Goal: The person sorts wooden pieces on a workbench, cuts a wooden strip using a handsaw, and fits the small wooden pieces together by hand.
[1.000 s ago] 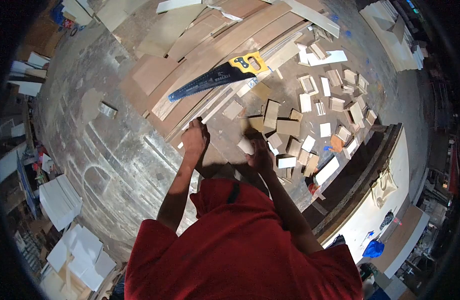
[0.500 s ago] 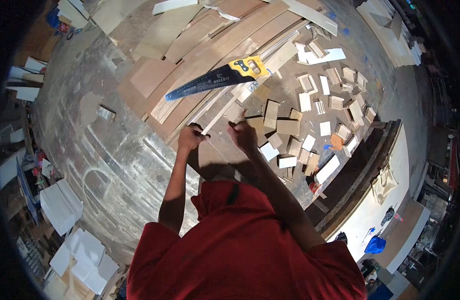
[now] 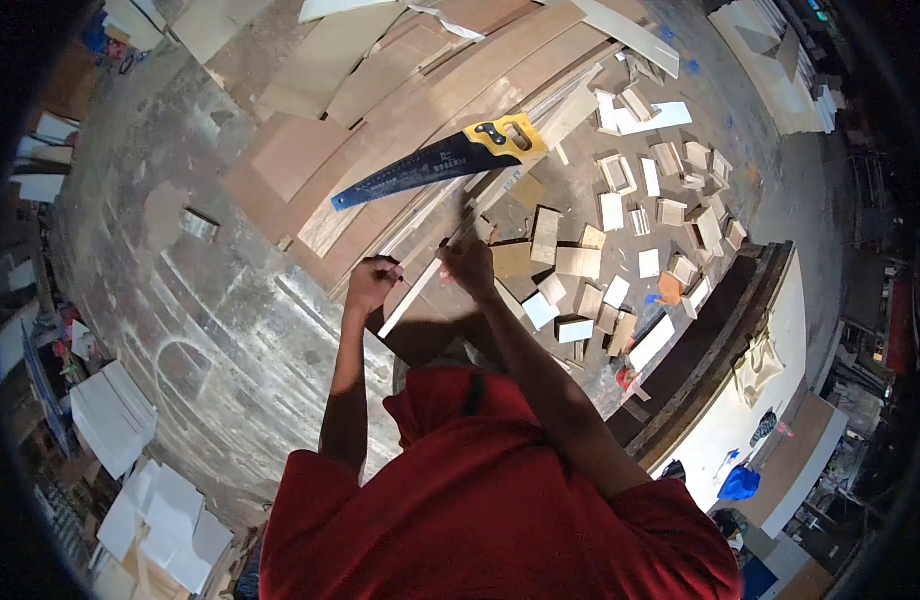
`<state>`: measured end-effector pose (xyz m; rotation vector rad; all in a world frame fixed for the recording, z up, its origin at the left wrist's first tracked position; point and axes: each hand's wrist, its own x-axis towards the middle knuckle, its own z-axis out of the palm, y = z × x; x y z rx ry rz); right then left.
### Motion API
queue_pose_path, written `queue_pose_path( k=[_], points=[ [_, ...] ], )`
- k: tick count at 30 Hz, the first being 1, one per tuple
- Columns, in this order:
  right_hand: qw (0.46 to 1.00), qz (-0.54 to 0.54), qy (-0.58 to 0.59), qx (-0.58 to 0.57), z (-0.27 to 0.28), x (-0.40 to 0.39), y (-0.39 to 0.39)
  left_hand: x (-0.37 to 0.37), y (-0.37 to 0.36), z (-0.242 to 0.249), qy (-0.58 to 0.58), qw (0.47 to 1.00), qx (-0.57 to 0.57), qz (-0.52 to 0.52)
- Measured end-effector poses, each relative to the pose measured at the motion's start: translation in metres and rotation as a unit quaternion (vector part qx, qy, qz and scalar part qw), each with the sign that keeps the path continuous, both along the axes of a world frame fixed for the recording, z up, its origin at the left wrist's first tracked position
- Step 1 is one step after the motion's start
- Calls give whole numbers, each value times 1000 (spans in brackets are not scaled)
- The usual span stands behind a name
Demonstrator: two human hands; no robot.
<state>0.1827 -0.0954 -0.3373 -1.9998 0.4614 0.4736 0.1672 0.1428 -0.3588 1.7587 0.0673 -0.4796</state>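
Observation:
A narrow pale wood strip (image 3: 410, 298) slants up and right between my hands, its near end free. My right hand (image 3: 468, 266) is closed round the strip above its middle. Just left of the strip, my left hand (image 3: 370, 286) is held with curved fingers and thumb apart, seemingly off the wood. Beyond both hands a handsaw (image 3: 420, 170) with a yellow and black handle lies on long brown boards (image 3: 480, 85), its blade tip pointing left.
Several small wooden box frames and offcuts (image 3: 578, 262) are scattered to the right. A long bench with a pale top (image 3: 770, 345) stands at lower right. White panels (image 3: 115, 415) are stacked on the left. A small wood block (image 3: 200, 225) sits on the stained floor (image 3: 180, 300).
The strip has shifted towards me, its near end now past my left hand. My right hand has moved left onto it, and my left hand has come off its end.

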Motion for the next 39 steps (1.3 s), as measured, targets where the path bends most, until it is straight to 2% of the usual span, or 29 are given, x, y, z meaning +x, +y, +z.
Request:
queue_pose_path(
  k=[1, 3, 4, 6, 7, 8, 10, 11, 12, 16, 19, 21, 22, 24, 25, 27, 29, 31, 34, 36, 39],
  points=[
    [1000, 0, 1, -1, 4, 2, -1, -2, 5, -6, 1, 1000, -1, 0],
    [998, -13, -63, -4, 14, 6, -2, -8, 15, -11, -24, 997, 76, -5],
    [996, -17, -84, -5, 23, 8, -3, -10, 17, 7, -24, 996, 90, -7],
    [999, -27, -16, 41, 34, 11, -4, -15, 20, 36, -19, 993, 119, -3],
    [999, -26, -15, 41, 34, 12, -5, -20, 22, 42, -15, 989, 148, 0],
    [997, -31, -9, 64, 36, 14, -5, -27, 28, 30, -7, 993, 118, 29],
    [995, -36, -3, 88, 33, 17, -7, -35, 39, 46, -29, 989, 141, 32],
    [996, -31, -14, 79, 31, 18, -8, -38, 44, 58, -52, 985, 163, 34],
    [997, -27, -24, 69, 29, 20, -9, -37, 45, 79, -14, 980, 195, 31],
    [997, -54, 4, 46, 26, 33, -10, -43, 56, 98, -28, 975, 217, 41],
    [995, -85, -29, 40, 33, 49, -10, -44, 54, 99, -56, 971, 231, 26],
    [994, -9, 32, -107, 34, 58, -11, -47, 54, 92, -47, 973, 225, 22],
    [994, -11, 31, -107, 32, 60, -10, -49, 55, 90, -37, 975, 219, 19],
    [992, -101, -16, -80, 29, 63, -5, -53, 55, 89, -23, 973, 228, 9],
    [991, -104, -17, -81, 28, 65, -7, -55, 54, 91, -6, 972, 236, 3],
    [979, -193, -37, 54, 22, 69, -11, -63, 64, 73, -52, 977, 206, 15],
    [979, -197, -35, 51, 14, 75, -22, -69, 74, 68, 12, 989, 140, 37],
    [978, -201, -35, 47, 22, 77, -29, -72, 80, 70, -18, 989, 142, 32],
    [979, -185, -6, 80, 26, 78, -38, -73, 82, 98, 15, 972, 235, 3],
    [984, -148, 0, 99, 22, 83, -42, -75, 87, 103, 27, 969, 244, -3],
    [982, -160, -17, 100, 19, 86, -44, -82, 102, 100, 62, 972, 227, -15]
  ],
)
